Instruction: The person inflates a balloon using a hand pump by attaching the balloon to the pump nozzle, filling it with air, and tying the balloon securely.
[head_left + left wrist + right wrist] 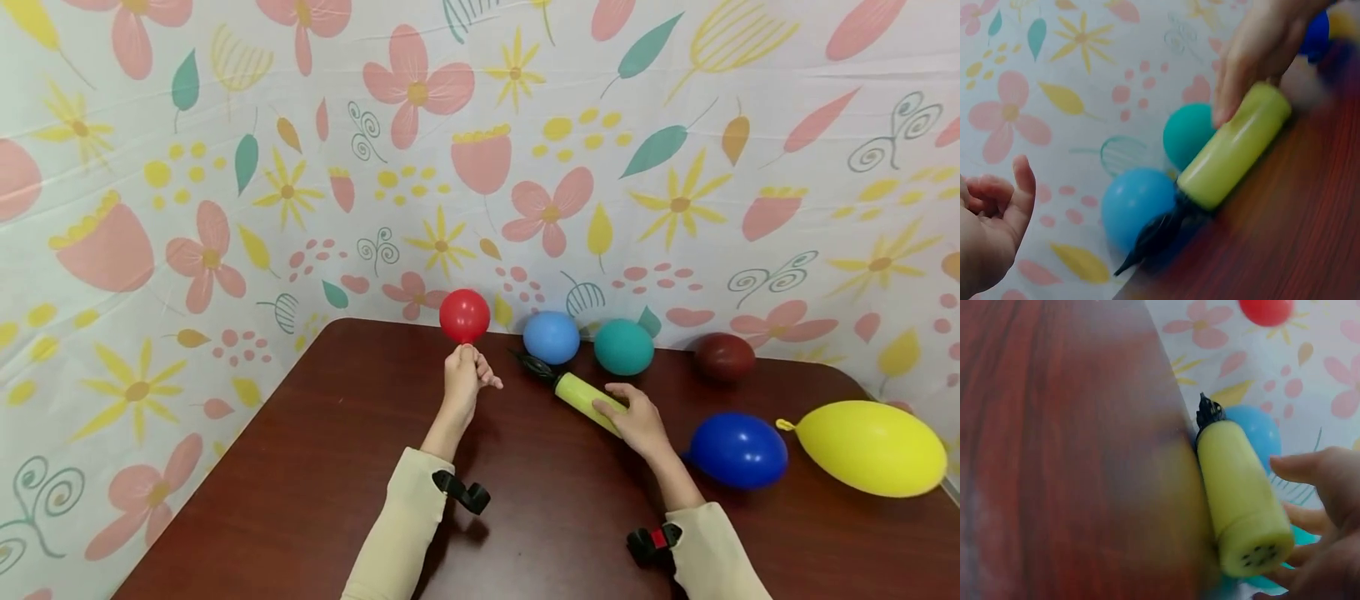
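A small round red balloon [464,316] stands above my left hand [463,379], whose thumb and fingers pinch its neck. In the left wrist view only part of the left hand [994,225] shows, and the balloon is out of sight. A yellow-green hand pump [588,402] with a black nozzle [536,366] lies slantwise at the middle of the table. Beside the pump's rear end is my right hand [636,419], fingers spread and relaxed along its side. The right wrist view shows the thumb [1297,467] off the pump barrel [1238,481]; fingertip contact is partly hidden.
Behind the pump sit a light blue balloon [551,337] and a teal balloon [624,347]. Farther right are a dark red balloon [724,357], a dark blue balloon [738,450] and a long yellow balloon [870,448]. A flowered cloth [420,183] hangs behind the brown table [315,467].
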Motion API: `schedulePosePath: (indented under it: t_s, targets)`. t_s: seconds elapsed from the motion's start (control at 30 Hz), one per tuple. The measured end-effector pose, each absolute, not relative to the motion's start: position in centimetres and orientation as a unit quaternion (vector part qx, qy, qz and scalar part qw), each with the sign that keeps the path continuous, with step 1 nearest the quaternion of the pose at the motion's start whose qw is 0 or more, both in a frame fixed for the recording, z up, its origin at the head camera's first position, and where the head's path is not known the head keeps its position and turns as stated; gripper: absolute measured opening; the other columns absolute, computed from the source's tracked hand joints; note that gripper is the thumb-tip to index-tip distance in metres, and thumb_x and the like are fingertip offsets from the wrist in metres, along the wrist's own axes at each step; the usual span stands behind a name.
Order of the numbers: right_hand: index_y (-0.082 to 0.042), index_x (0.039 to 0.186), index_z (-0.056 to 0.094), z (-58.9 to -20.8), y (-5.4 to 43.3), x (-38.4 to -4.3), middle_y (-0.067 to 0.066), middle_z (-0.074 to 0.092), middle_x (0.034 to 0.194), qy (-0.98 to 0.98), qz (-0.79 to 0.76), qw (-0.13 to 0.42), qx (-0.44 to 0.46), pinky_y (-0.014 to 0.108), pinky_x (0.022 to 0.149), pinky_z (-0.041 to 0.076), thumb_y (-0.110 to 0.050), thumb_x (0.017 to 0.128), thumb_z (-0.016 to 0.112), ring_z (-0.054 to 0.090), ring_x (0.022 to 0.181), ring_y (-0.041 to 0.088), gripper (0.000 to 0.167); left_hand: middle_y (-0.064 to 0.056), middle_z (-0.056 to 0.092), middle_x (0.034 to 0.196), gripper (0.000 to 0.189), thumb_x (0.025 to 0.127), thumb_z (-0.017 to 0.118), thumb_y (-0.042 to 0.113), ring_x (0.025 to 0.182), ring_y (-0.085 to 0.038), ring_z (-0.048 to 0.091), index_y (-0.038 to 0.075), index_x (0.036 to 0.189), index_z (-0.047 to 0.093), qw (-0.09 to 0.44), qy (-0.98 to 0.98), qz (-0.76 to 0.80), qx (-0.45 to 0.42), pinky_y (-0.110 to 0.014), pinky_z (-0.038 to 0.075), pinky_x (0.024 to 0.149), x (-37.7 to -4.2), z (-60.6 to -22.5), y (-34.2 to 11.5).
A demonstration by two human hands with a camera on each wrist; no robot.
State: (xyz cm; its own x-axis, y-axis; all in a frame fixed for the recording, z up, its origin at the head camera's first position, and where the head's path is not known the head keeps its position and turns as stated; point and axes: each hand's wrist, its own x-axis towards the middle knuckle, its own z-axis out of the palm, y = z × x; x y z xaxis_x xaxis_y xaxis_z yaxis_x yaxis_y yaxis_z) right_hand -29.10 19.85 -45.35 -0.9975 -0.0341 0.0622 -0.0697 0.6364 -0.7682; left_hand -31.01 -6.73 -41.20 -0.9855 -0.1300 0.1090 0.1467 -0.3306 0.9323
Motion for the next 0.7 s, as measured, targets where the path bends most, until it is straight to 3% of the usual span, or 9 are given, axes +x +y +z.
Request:
schedulePosePath:
  t_s: [0.13, 0.27, 0.37, 0.5, 0.63, 0.7]
  targets:
    - [0.001, 0.129, 0.058, -43.5, 17.6, -28.8, 0.024, 0.055, 0.132, -0.88, 0.457, 0.123, 0.035, 0.056, 0.102, 0.041, -0.024, 0.096, 0.062, 0.049, 0.124, 0.04, 0.041, -0.001, 0.044, 0.06, 0.027, 0.096, 0.029, 0.002, 0.053, -0.011, 0.046, 0.01, 0.072, 0.037, 0.057, -0.543, -0.837, -0.033, -0.027, 0.055, 0.059, -30.7, -40.6, -5.9]
    - [-0.002, 0.114, 0.068, -41.2, 14.3, -28.1, 0.017, 0.068, 0.112, -0.833, 0.506, 0.214, 0.071, 0.034, 0.086, 0.052, -0.015, 0.093, 0.067, 0.063, 0.099, 0.024, 0.025, 0.0, 0.052, 0.067, 0.027, 0.097, 0.03, 0.002, 0.062, -0.011, 0.055, 0.01, 0.072, 0.039, 0.043, -0.535, -0.842, -0.059, -0.028, 0.057, 0.071, -30.4, -40.1, -5.4]
    - [-0.003, 0.103, 0.072, -40.1, 11.7, -27.5, 0.015, 0.073, 0.098, -0.79, 0.554, 0.241, 0.101, 0.018, 0.071, 0.052, -0.011, 0.092, 0.067, 0.064, 0.082, 0.009, 0.015, 0.001, 0.055, 0.076, 0.03, 0.102, 0.031, 0.006, 0.074, -0.011, 0.059, 0.011, 0.074, 0.041, 0.034, -0.536, -0.841, -0.063, -0.027, 0.056, 0.08, -30.1, -40.0, -5.3]
    - [0.0, 0.096, 0.072, -39.9, 8.0, -26.8, 0.019, 0.072, 0.085, -0.745, 0.621, 0.204, 0.136, 0.018, 0.062, 0.052, -0.009, 0.092, 0.066, 0.062, 0.069, 0.002, 0.011, 0.003, 0.055, 0.086, 0.032, 0.104, 0.037, 0.012, 0.083, -0.009, 0.057, 0.012, 0.074, 0.045, 0.02, -0.532, -0.845, -0.043, -0.021, 0.051, 0.08, -29.6, -40.2, -5.2]
    - [0.005, 0.101, 0.065, -40.0, 5.1, -26.9, 0.013, 0.069, 0.082, -0.704, 0.692, 0.128, 0.096, 0.02, 0.059, 0.053, -0.015, 0.096, 0.062, 0.06, 0.064, 0.004, 0.021, 0.005, 0.054, 0.082, 0.031, 0.105, 0.04, 0.016, 0.071, -0.006, 0.05, 0.016, 0.076, 0.051, 0.014, -0.538, -0.842, -0.023, -0.019, 0.041, 0.062, -29.1, -40.4, -4.6]
    - [0.004, 0.104, 0.06, -40.2, 4.3, -27.3, 0.007, 0.067, 0.083, -0.672, 0.732, 0.103, 0.042, 0.019, 0.058, 0.053, -0.02, 0.097, 0.06, 0.06, 0.063, 0.004, 0.025, 0.008, 0.054, 0.078, 0.031, 0.105, 0.039, 0.018, 0.068, -0.005, 0.047, 0.017, 0.077, 0.052, 0.01, -0.548, -0.836, -0.023, -0.019, 0.038, 0.059, -29.0, -40.4, -4.1]
